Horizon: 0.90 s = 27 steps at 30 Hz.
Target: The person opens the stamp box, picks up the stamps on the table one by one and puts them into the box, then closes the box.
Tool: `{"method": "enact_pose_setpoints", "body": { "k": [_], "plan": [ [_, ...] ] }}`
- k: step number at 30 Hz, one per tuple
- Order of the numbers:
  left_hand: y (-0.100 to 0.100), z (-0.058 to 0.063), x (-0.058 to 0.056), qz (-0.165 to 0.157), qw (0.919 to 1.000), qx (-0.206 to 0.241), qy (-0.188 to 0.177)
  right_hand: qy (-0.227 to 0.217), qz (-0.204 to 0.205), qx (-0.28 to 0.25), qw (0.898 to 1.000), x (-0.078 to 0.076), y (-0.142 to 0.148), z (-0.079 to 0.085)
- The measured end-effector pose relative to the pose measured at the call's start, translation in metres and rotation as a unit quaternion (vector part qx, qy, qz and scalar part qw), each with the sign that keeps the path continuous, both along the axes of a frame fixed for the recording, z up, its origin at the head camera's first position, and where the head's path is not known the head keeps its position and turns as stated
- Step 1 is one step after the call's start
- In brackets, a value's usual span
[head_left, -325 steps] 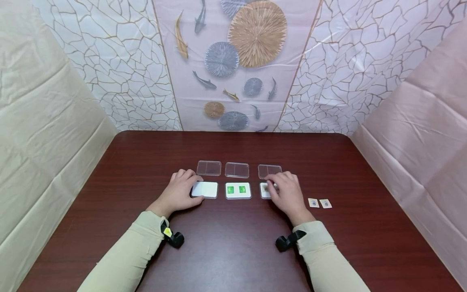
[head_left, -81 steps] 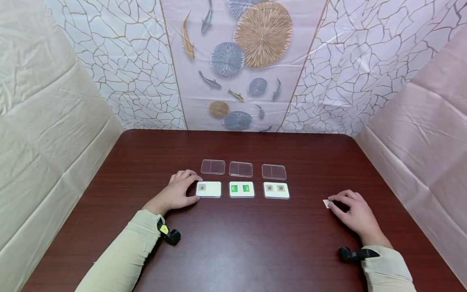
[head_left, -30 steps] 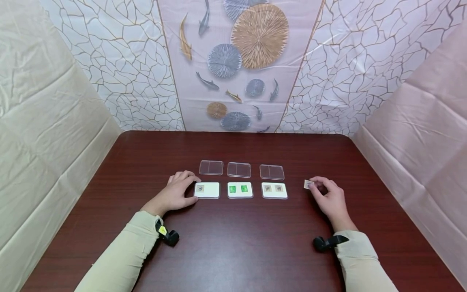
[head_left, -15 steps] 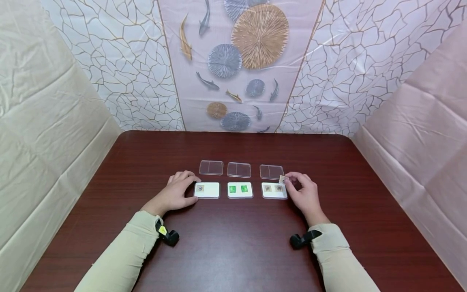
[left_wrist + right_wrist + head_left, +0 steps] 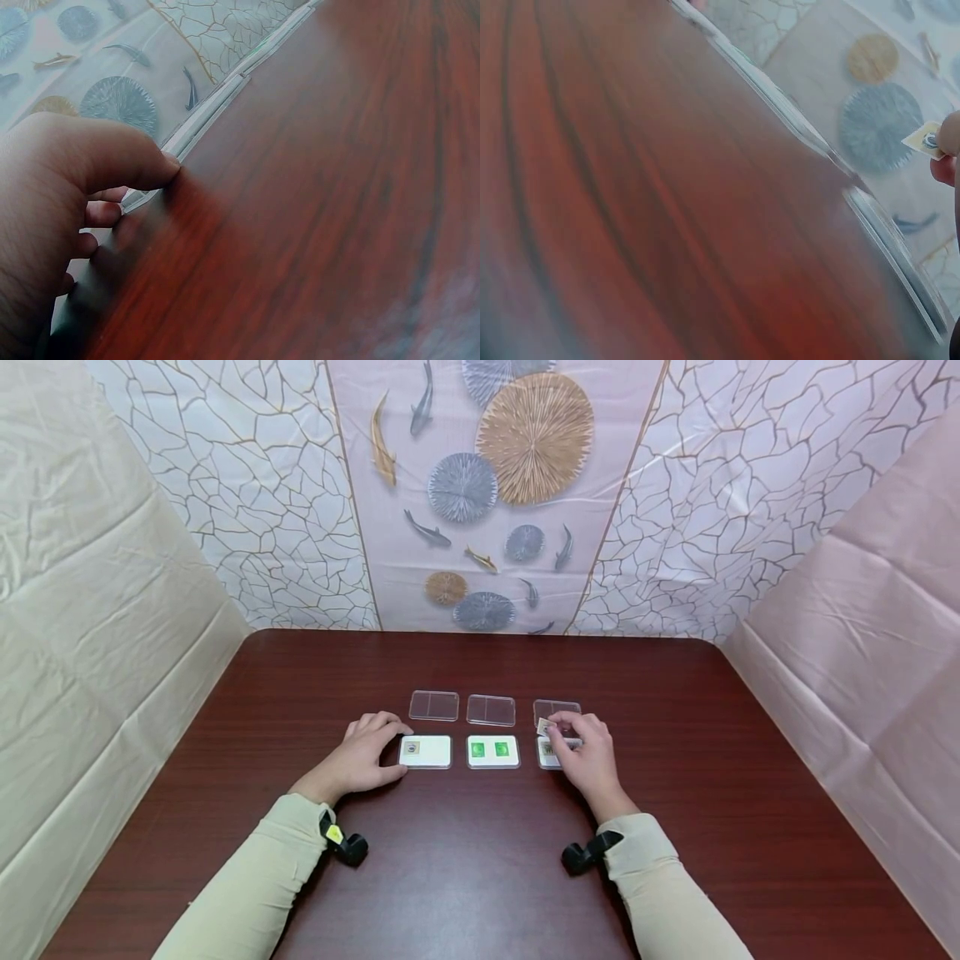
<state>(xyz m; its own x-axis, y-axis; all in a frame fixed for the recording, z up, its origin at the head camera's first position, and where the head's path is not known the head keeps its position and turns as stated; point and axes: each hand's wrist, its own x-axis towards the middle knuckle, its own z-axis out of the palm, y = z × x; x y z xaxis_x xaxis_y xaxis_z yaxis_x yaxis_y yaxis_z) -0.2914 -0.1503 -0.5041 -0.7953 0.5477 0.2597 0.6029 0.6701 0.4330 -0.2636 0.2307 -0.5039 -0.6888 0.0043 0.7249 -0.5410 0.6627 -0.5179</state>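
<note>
My left hand grips the left end of a flat clear case with a white inlay, thumb at its front edge and fingers at its back. One small stamp lies on that inlay's left half. Between thumb and finger, my right hand pinches another small cream stamp with a dark round picture, held up off the table. Under this hand is the right-hand case, partly covered by it. The middle case bears two green stamps side by side.
Behind the cases lie three clear, divided lids in a row: left, middle and right, the last overlapped by my right hand. All rest on a dark red-brown table before a patterned cloth backdrop.
My right hand has picked up the stamp from the table's right side and carried it left, over the right-hand case. A stamp came to lie in the left case earlier. My left hand stays there.
</note>
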Motion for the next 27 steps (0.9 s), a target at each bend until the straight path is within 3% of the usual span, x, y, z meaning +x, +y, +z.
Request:
{"method": "enact_pose_setpoints", "body": {
  "k": [12, 27],
  "plan": [
    [-0.001, -0.001, -0.001, -0.001, 1.0, 0.001, -0.001, 0.007, 0.017, 0.008, 1.0, -0.007, -0.042, -0.002],
    [-0.002, -0.001, -0.001, 0.0, 1.0, -0.001, -0.005, -0.041, 0.054, 0.05, 0.996, -0.005, -0.102, 0.001]
  ]
}}
